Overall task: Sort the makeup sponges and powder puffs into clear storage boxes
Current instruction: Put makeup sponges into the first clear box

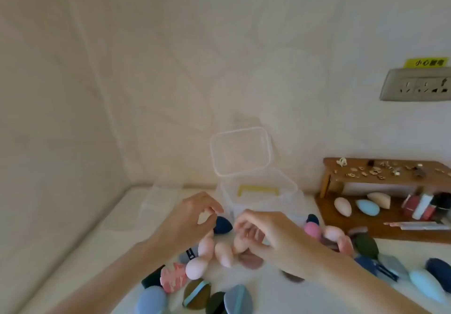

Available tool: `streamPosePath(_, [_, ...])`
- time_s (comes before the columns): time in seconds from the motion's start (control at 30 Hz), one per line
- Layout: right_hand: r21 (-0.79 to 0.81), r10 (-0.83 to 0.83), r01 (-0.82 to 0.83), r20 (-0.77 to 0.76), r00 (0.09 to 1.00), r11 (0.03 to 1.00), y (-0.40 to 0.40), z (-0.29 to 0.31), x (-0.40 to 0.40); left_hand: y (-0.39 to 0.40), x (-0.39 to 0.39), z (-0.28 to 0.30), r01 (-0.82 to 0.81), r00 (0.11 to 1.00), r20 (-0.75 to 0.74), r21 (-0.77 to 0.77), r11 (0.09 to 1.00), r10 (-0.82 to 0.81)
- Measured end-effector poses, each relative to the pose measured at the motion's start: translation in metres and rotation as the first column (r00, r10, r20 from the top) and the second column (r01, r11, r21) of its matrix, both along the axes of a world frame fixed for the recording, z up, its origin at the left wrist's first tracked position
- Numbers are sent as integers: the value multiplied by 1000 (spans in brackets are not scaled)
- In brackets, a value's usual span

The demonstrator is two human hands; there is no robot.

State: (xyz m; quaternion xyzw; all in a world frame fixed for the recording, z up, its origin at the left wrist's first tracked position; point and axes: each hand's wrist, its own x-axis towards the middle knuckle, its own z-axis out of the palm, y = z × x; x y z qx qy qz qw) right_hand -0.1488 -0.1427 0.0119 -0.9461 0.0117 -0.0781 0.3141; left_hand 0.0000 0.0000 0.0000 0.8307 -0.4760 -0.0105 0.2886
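- The left hand [192, 218], at centre frame, hangs over the sponge pile with its fingers [211, 208] curled; whether they pinch anything cannot be told.
- The right hand [266, 233] has its fingers [244, 228] curled around a beige sponge [240, 244], low in the middle of the frame.
- The clear storage box [258, 191] stands open just beyond both hands, its lid [240, 151] tilted upright.
- Loose sponges and puffs, such as a pink sponge [196, 268] and a striped puff [197, 293], crowd the bench [117, 235] along the bottom.
- Risk: a light, rounded sponge could slip from a loose pinch and roll away.
- Risk: a wrist brushing the lid might knock it shut.
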Motion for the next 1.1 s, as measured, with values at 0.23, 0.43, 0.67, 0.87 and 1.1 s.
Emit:
streamPosePath(0.23, [-279, 69, -59, 28, 997, 959, 27, -93, 28, 16, -9, -81, -17, 994, 103, -32, 999, 20])
streamPosePath(0.43, [-429, -19, 20, 6, 1000, 903, 29, -97, 18, 29, -21, -86, -118, 984, 133, -6, 993, 118])
streamPosePath(0.67, [-408, -83, -12, -214, 973, 913, 36, -116, 41, 29, -24, -111, -212, 975, 149, 402, 891, 165])
streamPosePath(0.87, [-466, -211, 190, 6, 977, 864, 43, -123, 52, 34, -24, -99, -143, 988, 108, 399, 906, 109])
streamPosePath(1.1, [-322, -92, 219, 367, 926, 921, 23, -54, 16, 12, -16, -72, -129, 983, 131, -14, 992, 130])
